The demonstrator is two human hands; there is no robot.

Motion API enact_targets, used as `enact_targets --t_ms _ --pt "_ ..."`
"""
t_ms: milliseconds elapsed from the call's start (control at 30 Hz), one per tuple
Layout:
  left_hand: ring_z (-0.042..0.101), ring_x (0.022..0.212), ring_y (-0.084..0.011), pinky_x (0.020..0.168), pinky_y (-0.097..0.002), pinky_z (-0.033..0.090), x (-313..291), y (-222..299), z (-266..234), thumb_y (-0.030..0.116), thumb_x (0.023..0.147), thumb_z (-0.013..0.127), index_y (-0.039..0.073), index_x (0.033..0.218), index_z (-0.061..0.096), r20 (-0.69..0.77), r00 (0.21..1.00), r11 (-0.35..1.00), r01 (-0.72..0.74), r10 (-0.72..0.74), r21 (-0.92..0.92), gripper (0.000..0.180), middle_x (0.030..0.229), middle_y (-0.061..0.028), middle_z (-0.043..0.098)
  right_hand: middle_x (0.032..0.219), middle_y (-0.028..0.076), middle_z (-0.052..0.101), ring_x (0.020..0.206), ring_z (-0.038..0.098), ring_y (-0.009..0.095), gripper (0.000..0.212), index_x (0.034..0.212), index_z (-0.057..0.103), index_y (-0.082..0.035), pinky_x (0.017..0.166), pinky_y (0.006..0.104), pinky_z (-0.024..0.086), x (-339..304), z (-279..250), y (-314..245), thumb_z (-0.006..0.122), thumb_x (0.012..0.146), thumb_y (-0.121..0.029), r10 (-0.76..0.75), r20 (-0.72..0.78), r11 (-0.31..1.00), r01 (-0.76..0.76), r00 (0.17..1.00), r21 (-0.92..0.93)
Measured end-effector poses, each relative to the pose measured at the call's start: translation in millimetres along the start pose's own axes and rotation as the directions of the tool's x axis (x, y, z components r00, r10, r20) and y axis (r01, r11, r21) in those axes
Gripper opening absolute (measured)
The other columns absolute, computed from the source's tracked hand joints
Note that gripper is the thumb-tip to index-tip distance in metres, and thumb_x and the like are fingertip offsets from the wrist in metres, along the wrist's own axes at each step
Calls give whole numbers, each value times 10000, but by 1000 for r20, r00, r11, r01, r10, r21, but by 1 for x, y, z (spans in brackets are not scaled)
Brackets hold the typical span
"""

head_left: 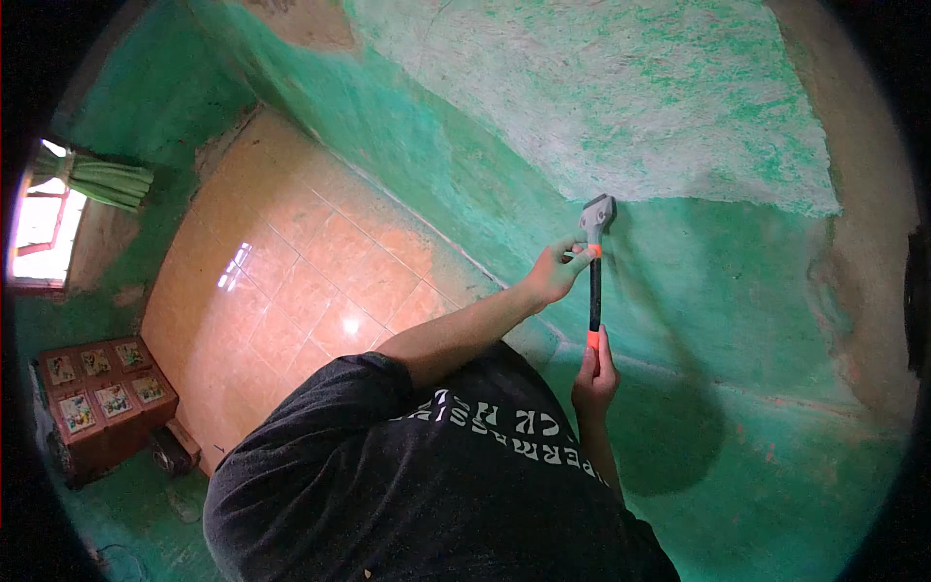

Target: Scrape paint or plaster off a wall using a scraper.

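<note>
In the head view, held a long-handled scraper (594,296) against or close to the green wall (679,281), could not tell which. Pinched its neck narrowly, just below the grey head, with the fingers of the left hand (555,275); gripped the orange butt end in the right hand (594,390). Pointed the head toward the pale patch's (601,97) lower edge, long axis running nearly straight up the view.
</note>
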State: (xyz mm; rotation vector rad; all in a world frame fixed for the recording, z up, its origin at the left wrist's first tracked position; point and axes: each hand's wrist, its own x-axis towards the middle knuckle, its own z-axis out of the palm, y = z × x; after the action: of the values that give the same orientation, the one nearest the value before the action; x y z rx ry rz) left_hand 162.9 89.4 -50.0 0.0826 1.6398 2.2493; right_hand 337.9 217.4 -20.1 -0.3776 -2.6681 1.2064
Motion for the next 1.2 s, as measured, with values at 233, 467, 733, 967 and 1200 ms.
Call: enact_targets --t_ms 233,467,733,967,1200 --pt "548 996 -135 867 -317 443 -4 13 -4 366 993 590 91 1283 584 -73 993 994 83 -88 -73 400 1038 -6 596 1078 251 692 928 711 336 401 1373 556 -25 769 367 536 11 12 -5 526 995 -156 -155 -33 988 155 987 -9" --pt "540 970 -136 800 -335 453 -1 0 -12 433 995 575 151 1321 571 -32 997 995 62 -65 -76 432 1033 19 565 979 240 702 775 695 266 393 1363 557 -10 688 349 518 13 15 -3 525 985 -110 -256 -37 965 253 966 -62" --pt "535 997 -146 850 -363 448 -2 -1 -13 447 994 561 153 1303 581 -21 991 992 129 -128 11 427 1076 -3 574 1040 216 695 891 697 343 410 1394 544 -57 749 394 536 4 19 -3 521 992 -129 -196 -20 976 193 980 -97" --pt "539 959 -146 888 -313 440 -2 2 -11 370 990 599 56 1289 600 -156 970 976 163 -185 -141 434 988 -22 575 1025 223 691 886 696 343 406 1383 548 -48 735 408 534 15 21 -8 529 986 -132 -237 12 966 237 971 -99" --pt "485 868 -122 815 -291 425 -7 7 -6 347 992 604 82 1273 616 -118 977 983 169 -177 -74 387 910 2 532 988 250 690 798 700 344 398 1361 568 -32 681 381 523 4 23 6 540 973 -115 -114 -12 990 112 993 -89"
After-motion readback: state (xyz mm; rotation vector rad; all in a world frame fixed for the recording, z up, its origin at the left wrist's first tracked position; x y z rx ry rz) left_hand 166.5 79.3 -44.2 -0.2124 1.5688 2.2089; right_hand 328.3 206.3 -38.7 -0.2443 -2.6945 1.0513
